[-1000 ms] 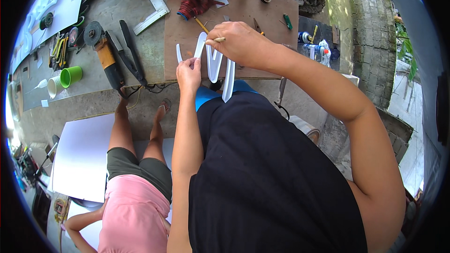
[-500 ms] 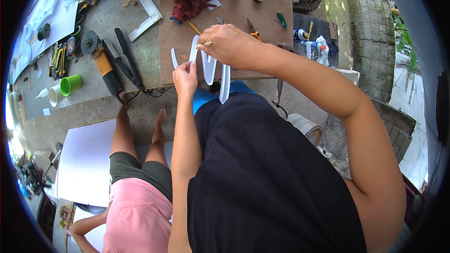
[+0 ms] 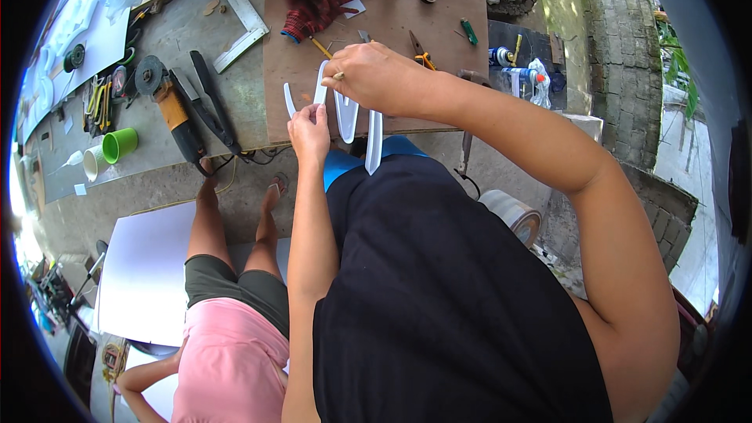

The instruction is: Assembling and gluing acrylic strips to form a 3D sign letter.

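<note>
Head view: I see the left hand point(image 3: 310, 131) pinching a bent white strip point(image 3: 320, 88) at the near edge of the table point(image 3: 254, 113), the right hand point(image 3: 368, 74) curled round a stick point(image 3: 338, 76); a slackened left grip could let the strip slip.

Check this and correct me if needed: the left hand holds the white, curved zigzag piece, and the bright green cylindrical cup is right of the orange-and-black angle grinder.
The cup's side is wrong: the head view shows the bright green cylindrical cup left of the orange-and-black angle grinder. The left hand does hold the white, curved zigzag piece.
</note>
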Motion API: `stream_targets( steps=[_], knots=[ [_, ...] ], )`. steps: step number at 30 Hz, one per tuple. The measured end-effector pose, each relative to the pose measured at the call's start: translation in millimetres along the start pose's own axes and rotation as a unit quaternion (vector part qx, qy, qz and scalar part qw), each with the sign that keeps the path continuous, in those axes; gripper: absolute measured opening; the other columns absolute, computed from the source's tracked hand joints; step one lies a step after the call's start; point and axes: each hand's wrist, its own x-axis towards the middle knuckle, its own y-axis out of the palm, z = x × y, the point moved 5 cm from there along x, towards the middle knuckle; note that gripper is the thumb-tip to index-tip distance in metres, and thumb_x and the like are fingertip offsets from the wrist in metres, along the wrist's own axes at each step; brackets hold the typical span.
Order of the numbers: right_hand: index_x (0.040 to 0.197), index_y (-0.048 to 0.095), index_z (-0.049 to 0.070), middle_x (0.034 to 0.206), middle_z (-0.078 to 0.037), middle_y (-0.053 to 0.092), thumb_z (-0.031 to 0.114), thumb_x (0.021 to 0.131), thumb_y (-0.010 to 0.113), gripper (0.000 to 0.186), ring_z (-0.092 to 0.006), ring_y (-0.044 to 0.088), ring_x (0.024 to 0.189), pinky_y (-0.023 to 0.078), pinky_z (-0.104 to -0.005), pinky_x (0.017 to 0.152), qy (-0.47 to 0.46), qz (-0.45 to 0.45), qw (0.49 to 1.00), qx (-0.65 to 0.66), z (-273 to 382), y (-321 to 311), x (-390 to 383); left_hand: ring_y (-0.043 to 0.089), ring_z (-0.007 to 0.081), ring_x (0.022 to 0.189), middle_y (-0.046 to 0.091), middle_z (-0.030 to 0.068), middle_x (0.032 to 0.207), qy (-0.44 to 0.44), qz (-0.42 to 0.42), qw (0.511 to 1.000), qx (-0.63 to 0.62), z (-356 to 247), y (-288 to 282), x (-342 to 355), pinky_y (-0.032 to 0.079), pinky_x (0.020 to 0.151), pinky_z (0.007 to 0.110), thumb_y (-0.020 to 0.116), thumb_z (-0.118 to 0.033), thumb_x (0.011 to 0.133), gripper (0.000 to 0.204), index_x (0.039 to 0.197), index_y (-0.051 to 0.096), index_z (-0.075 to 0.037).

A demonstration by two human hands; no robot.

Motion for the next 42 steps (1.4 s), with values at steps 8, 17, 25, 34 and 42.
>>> stream_targets(
  steps=[8, 17, 25, 34, 42],
  knots=[
    [0.095, 0.069, -0.001, 0.092, -0.016, 0.069, 0.020, 0.096, 0.058, 0.023, -0.0347, 0.065, 0.091, 0.053, -0.0420, 0.081, -0.021, -0.019, 1.000, -0.005, 0, -4, -4, 0.067, 0.0315, 0.087, 0.069, 0.0189, 0.097, -0.003, 0.001, 1.000, -0.015, 2, -1, 0, 0.052, 0.082, 0.042, 0.064, -0.029, 0.092, 0.033, 0.103, 0.072, 0.001],
    [0.089, 0.067, -0.004, 0.088, -0.022, 0.068, 0.020, 0.096, 0.054, 0.028, -0.0390, 0.066, 0.087, 0.053, -0.0460, 0.081, -0.017, -0.015, 0.999, 0.026, -2, -2, 3, 0.060, 0.0334, 0.096, 0.068, 0.0160, 0.097, -0.030, 0.007, 0.999, -0.019, 4, 3, 0, 0.048, 0.088, 0.044, 0.064, -0.030, 0.091, 0.029, 0.099, 0.074, -0.003],
    [0.092, 0.068, 0.000, 0.088, -0.015, 0.067, 0.018, 0.095, 0.059, 0.020, -0.0352, 0.064, 0.087, 0.051, -0.0427, 0.080, 0.014, 0.007, 1.000, -0.004, -6, -2, 4, 0.060, 0.0337, 0.095, 0.068, 0.0159, 0.097, -0.027, 0.002, 1.000, -0.007, 0, 1, -1, 0.048, 0.088, 0.044, 0.064, -0.031, 0.091, 0.030, 0.099, 0.074, -0.004],
    [0.092, 0.067, -0.001, 0.086, -0.014, 0.066, 0.015, 0.094, 0.060, 0.017, -0.0335, 0.062, 0.085, 0.051, -0.0417, 0.077, -0.048, -0.032, 0.998, -0.027, 3, -16, 4, 0.060, 0.0334, 0.095, 0.068, 0.0153, 0.096, -0.030, -0.008, 1.000, -0.004, 0, -1, -3, 0.048, 0.088, 0.044, 0.065, -0.031, 0.091, 0.029, 0.099, 0.074, -0.005],
    [0.089, 0.068, 0.001, 0.085, -0.015, 0.065, 0.014, 0.092, 0.057, 0.017, -0.0325, 0.065, 0.089, 0.052, -0.0430, 0.079, -0.038, 0.003, 0.999, -0.004, 1, -8, 7, 0.059, 0.0329, 0.097, 0.068, 0.0139, 0.095, -0.033, -0.004, 0.999, -0.010, -2, 0, -5, 0.047, 0.088, 0.045, 0.066, -0.030, 0.090, 0.027, 0.098, 0.074, -0.005]
  ],
)
